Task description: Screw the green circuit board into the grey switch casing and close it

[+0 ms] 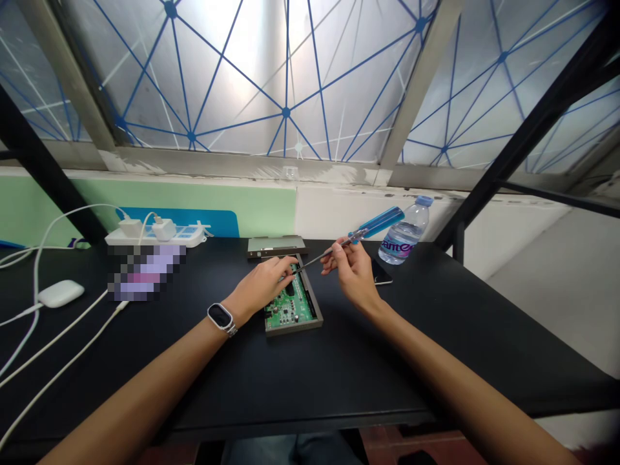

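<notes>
A screwdriver with a clear blue handle is in my right hand, gripped between thumb and fingers by its shaft. Its handle points up to the right, and the shaft slopes down to the left. My left hand, wearing a wristwatch, lies over the upper left of a green circuit board. The left fingertips are pinched together at the screwdriver's tip; what is between them is hidden. The board sits inside a shallow grey metal case. Just behind it lies a flat metal cover.
A water bottle stands behind my right hand, with a dark phone close by. On the left are a power strip with chargers, a blurred-out screen, a white earbud case and white cables. Black shelf posts rise on both sides.
</notes>
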{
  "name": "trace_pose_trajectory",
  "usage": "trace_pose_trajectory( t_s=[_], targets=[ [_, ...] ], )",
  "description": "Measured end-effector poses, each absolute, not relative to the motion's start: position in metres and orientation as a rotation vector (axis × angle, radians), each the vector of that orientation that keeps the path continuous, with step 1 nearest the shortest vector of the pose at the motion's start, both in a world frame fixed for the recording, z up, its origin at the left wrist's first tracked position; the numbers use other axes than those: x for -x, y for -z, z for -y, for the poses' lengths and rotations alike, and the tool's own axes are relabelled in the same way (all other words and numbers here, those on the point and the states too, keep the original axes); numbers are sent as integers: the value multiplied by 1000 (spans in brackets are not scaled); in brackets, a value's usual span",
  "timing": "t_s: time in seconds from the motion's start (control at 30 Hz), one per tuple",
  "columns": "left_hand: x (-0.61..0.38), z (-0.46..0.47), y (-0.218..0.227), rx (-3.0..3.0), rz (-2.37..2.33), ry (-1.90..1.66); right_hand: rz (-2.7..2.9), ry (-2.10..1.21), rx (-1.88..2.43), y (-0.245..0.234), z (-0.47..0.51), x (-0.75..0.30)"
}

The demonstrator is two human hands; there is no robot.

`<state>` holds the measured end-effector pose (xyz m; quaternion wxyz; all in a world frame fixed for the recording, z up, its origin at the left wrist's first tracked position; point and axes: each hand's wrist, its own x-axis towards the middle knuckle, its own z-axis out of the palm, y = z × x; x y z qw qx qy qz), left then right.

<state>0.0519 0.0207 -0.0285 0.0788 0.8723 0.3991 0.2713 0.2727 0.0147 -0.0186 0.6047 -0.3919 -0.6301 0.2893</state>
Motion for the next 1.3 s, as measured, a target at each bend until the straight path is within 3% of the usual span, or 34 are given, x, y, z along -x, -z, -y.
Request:
trace_pose_trajectory(
  t_s=[1.3],
  targets=[
    [-52, -23, 32, -2664, -1169, -869, 1544, -634, 825, 12, -11, -270]
  ],
)
